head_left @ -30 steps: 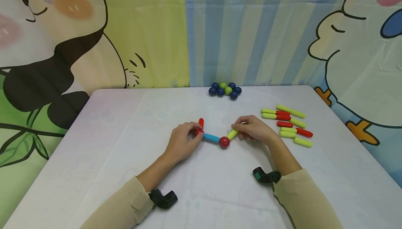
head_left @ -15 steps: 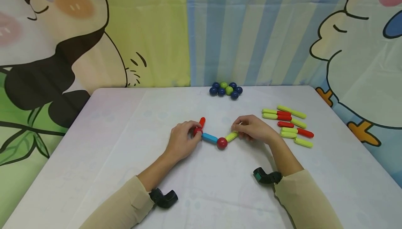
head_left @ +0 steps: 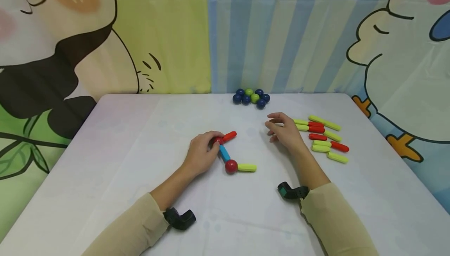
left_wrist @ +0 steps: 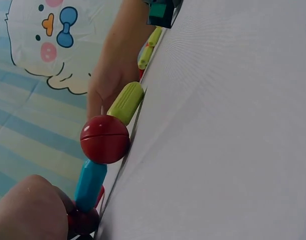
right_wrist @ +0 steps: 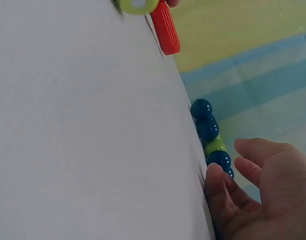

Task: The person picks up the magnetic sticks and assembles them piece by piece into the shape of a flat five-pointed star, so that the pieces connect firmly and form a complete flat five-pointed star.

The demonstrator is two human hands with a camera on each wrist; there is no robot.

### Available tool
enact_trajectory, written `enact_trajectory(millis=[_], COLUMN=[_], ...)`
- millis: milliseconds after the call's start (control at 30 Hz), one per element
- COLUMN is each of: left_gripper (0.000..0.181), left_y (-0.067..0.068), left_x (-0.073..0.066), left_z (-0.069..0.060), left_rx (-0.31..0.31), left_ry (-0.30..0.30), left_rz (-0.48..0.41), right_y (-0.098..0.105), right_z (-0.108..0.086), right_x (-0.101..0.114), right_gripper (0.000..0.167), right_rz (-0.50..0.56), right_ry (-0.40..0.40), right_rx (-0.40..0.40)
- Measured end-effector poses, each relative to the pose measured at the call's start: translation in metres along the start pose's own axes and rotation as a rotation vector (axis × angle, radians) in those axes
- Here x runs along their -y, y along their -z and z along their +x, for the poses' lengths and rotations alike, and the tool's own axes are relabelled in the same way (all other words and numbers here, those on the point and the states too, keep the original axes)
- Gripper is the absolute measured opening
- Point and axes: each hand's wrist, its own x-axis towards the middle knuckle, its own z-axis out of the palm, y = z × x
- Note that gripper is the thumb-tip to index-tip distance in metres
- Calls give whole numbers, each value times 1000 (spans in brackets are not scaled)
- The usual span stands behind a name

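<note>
1. We find the ball-and-rod chain near the middle of the white counter; we cannot tell whether its held end is lifted.
2. Chain order, from the far end: red rod, far red ball, blue rod, near red ball, yellow-green rod, the last pointing right.
3. Left hand: thumb and fingers clamped on the far red ball.
4. Right hand: holding nothing, thumb and fingers apart, raised beside the loose rods.
5. Loose rods, yellow-green and red, lie in a group on the counter's right side, several touching.
6. Near the far edge we count six dark blue balls and two green balls, clustered.
7. Each wrist carries a black camera, just beyond a beige sleeve.
8. Behind the counter we note a cartoon backdrop, partly striped.
</note>
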Motion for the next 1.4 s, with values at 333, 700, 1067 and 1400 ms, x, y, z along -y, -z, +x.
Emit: enact_trajectory(millis=[333, 700, 1067, 1400], left_gripper=[31, 31, 31, 30], left_y=[3, 4, 1, 1], left_x=[-1, 2, 2, 1], left_z=[2, 1, 3, 2], left_rx=[48, 52, 54, 40], left_ry=[-3, -1, -17, -14], left_rz=[9, 7, 10, 5], right_y=[-11, -20, -16, -17], right_z=[27, 54, 64, 66], right_x=[-2, 1, 0, 3], right_gripper=[48, 56, 59, 58], right_rz=[-27, -173, -322, -366], right_ry=[119, 193, 192, 157], right_rx=[-155, -234, -240, -237])
